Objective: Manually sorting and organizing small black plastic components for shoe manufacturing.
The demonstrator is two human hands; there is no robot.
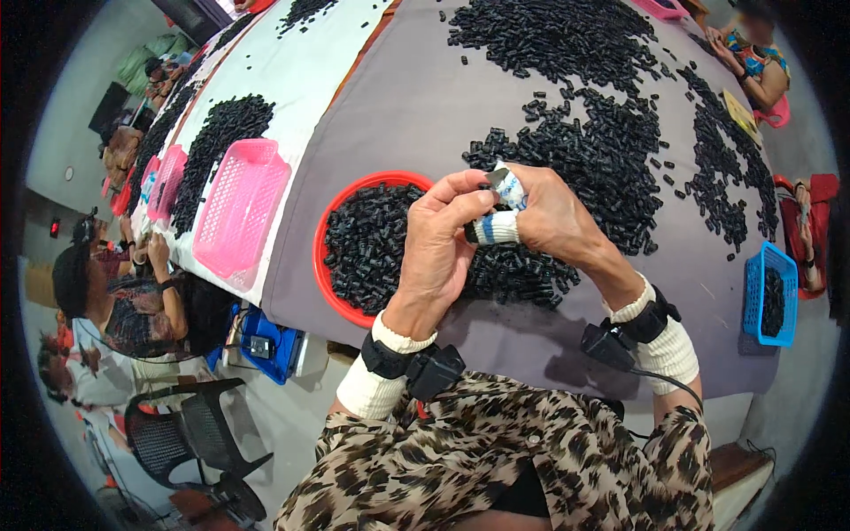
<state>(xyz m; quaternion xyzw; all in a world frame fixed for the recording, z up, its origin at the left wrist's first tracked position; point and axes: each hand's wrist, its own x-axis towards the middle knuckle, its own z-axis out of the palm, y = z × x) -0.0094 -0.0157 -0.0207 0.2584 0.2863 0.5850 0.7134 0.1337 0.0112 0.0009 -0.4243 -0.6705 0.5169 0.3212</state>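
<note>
My left hand (436, 243) is raised over the near edge of the black heap, thumb and fingers pinched on a small black plastic part (484, 187) that they mostly hide. Close against it, my right hand (567, 217) is closed around a small flat grey blade (497, 178). White and blue wrapping (499, 228) covers some of the right fingers. Left of my hands stands a red basin (320, 252) full of small black parts (367, 243). Beyond and beneath my hands spreads a large heap of the same parts (593, 168).
Pink baskets (243, 208) stand on the white-covered table section at left. A blue basket (768, 292) holding black parts is at the right edge. More parts (713, 168) lie scattered at right. People (124, 301) sit at left, another (753, 66) at far right. An empty chair (190, 429) stands lower left.
</note>
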